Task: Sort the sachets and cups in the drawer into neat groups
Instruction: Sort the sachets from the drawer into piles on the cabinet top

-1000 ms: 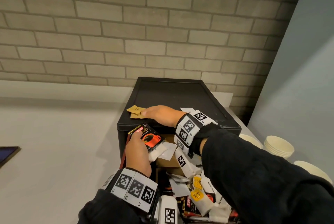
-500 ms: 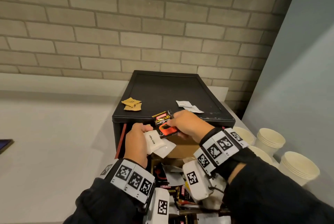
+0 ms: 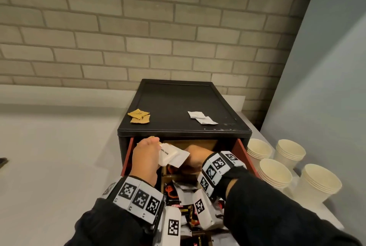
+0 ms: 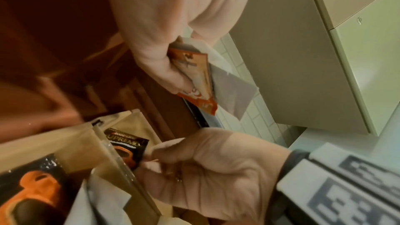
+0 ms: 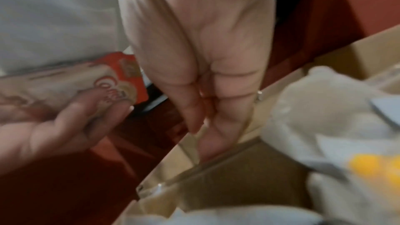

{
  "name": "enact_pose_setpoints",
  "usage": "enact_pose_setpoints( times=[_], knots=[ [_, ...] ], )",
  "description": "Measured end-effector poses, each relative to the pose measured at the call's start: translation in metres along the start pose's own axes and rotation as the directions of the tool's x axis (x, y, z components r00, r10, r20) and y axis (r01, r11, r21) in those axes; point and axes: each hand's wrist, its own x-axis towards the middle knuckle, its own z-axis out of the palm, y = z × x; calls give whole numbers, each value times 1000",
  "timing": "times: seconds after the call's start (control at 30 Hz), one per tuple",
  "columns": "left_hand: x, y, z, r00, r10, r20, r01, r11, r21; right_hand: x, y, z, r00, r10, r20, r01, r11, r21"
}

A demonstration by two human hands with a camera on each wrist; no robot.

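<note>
My left hand [image 3: 147,153] hovers over the open drawer's [image 3: 240,152] back left and grips a few sachets: white ones [image 3: 174,155] and an orange-edged one [image 4: 194,74]. My right hand [image 3: 193,158] reaches down into a cardboard-lined compartment beside it. In the left wrist view its thumb and fingers pinch the corner of a black sachet [image 4: 127,148] that stands behind a clear divider. The right wrist view is blurred and hides that sachet behind the fingers [image 5: 201,122]. A jumbled heap of sachets [image 3: 184,188] fills the drawer's near part.
The black box top [image 3: 178,97] carries two brown sachets [image 3: 139,115] at the left and two white ones [image 3: 202,117] at the right. Stacks of paper cups [image 3: 275,174] stand on the counter right of the drawer. A brick wall rises behind.
My right hand left the brown sachets on the box top, took the black sachet from my left hand and carried it down into the drawer. My left hand kept the other sachets.
</note>
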Motion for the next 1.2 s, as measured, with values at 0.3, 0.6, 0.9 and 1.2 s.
enact_pose_setpoints(
  times=[0.3,0.6,0.9,1.2],
  knots=[
    [5,-8,0,1000,-5,-3,5,991,-132,-43,-27,-16,999,-32,24,15,855,518],
    [-11,0,0,981,-48,189,100,957,-272,-51,-28,-3,950,-273,-153,277,961,-1],
    [-19,2,5,954,12,300,29,991,-133,-57,-25,-30,939,-156,-307,248,926,286],
    [-15,-1,1,961,211,180,-214,977,-2,-32,-44,-55,826,-127,-550,331,898,289]
  ],
)
